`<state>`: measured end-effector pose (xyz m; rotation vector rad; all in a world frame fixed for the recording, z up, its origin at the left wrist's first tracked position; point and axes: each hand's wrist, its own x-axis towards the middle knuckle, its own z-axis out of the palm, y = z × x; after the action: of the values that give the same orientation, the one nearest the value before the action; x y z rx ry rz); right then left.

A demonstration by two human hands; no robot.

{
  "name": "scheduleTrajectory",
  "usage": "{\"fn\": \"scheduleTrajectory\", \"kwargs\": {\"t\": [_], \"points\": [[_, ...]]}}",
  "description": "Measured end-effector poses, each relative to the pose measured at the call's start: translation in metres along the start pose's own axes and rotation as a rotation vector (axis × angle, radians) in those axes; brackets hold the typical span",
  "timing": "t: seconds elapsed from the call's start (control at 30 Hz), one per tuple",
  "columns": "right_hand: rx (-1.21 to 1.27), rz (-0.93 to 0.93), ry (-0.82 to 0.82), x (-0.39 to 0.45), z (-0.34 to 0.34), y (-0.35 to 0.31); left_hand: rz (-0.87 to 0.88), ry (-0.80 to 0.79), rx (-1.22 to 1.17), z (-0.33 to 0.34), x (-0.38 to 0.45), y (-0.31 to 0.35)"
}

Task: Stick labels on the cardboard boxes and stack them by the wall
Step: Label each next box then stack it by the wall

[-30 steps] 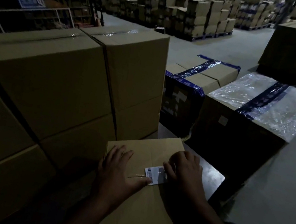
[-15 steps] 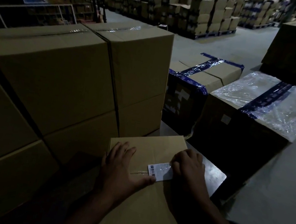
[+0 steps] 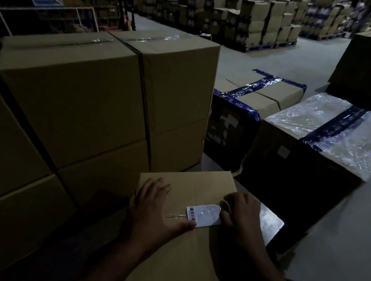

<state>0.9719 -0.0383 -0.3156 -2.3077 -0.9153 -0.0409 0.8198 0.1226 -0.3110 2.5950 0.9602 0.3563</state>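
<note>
A small brown cardboard box (image 3: 189, 250) lies in front of me with its taped top up. On that top sits a white label (image 3: 204, 214) with a barcode at its left end. My left hand (image 3: 154, 210) rests flat on the box, fingers spread, its thumb pressing the label's lower left corner. My right hand (image 3: 240, 217) is curled at the label's right end, fingertips pinching or pressing that edge.
Tall stacked cardboard boxes (image 3: 84, 100) rise close on the left. A blue-taped box (image 3: 256, 98) and a plastic-wrapped box (image 3: 334, 132) stand ahead on the right. Grey floor (image 3: 346, 238) runs along the right; pallets of boxes (image 3: 258, 28) fill the background.
My right hand has slid to the right along the label, uncovering more of it. My left thumb stays on the label's left corner. The view has dipped a little.
</note>
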Motion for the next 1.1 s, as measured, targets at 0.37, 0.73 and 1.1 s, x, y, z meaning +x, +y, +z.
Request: {"fn": "scheduleTrajectory", "kwargs": {"t": [0.37,0.73,1.1], "points": [[-0.029,-0.030,-0.048,-0.008,-0.002,-0.003,-0.098,0.027,0.079,0.000,-0.026,0.010],[-0.062,-0.052,0.028,-0.015,0.003,-0.013,-0.028,-0.062,0.141,-0.002,-0.009,0.014],[0.020,-0.008,-0.044,-0.009,0.000,-0.013,0.012,-0.062,0.171,0.001,-0.010,0.014]]}}
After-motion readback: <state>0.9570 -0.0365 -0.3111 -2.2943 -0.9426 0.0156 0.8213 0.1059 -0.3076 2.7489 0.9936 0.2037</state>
